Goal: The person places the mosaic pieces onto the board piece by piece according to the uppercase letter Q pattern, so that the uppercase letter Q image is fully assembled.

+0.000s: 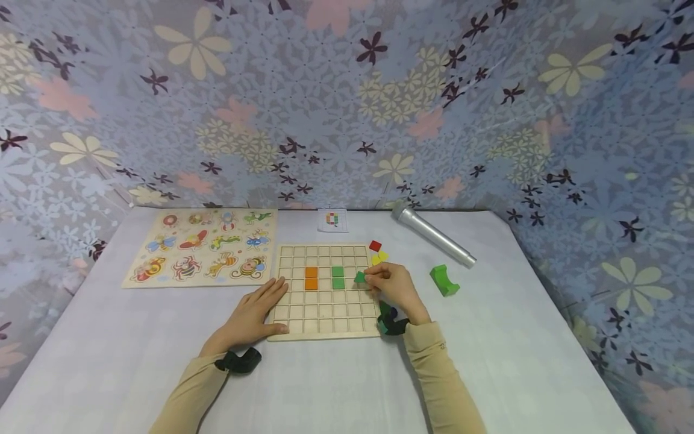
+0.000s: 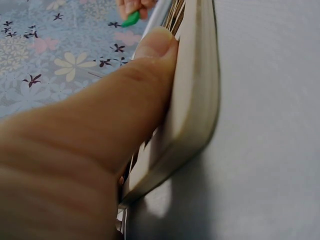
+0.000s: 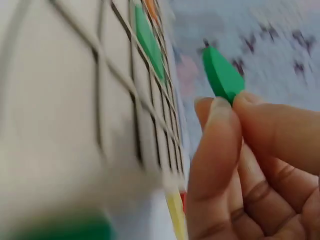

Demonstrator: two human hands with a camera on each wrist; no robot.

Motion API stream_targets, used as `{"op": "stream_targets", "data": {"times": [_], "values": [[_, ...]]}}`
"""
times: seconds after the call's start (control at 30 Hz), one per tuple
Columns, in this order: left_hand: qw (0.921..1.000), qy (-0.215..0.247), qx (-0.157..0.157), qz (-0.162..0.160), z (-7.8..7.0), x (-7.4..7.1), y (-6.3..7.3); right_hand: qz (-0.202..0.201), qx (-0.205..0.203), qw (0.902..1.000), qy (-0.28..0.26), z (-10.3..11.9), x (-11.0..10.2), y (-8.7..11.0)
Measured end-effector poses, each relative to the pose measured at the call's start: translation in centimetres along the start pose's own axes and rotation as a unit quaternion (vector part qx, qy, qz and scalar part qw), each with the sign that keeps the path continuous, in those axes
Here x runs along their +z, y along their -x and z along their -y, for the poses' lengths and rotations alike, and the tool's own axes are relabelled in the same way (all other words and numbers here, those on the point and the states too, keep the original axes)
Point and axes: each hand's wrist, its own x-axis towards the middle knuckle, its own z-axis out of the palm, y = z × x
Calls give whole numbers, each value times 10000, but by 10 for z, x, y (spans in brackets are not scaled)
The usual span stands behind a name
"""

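Observation:
A wooden grid board (image 1: 320, 335) lies flat on the table. Two orange tiles (image 1: 311, 278) sit in its cells, one above the other, and two green tiles (image 1: 338, 278) stand likewise to their right. My left hand (image 1: 259, 313) rests on the board's left edge with fingers spread; the left wrist view has its thumb (image 2: 142, 75) lying on the rim. Over the board's right side, my right hand (image 1: 397, 288) pinches a green tile (image 3: 222, 75) between thumb and fingertips, held above the cells.
Red (image 1: 375, 246) and yellow tiles (image 1: 383, 256) lie beyond the right hand. A small pattern card (image 1: 332, 220) is behind the board. An insect puzzle board (image 1: 200, 244) lies at left; a silver microphone (image 1: 434, 234) and a green arched block (image 1: 444, 281) are at right.

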Motion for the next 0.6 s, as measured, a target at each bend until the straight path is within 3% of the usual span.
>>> {"op": "stream_targets", "data": {"times": [0.23, 0.6], "values": [[10000, 35, 31, 4, -1, 2, 1, 607, -472, 9917, 1031, 9, 35, 4], [10000, -39, 72, 13, -1, -4, -1, 493, -321, 9925, 1068, 12, 38, 3]]}}
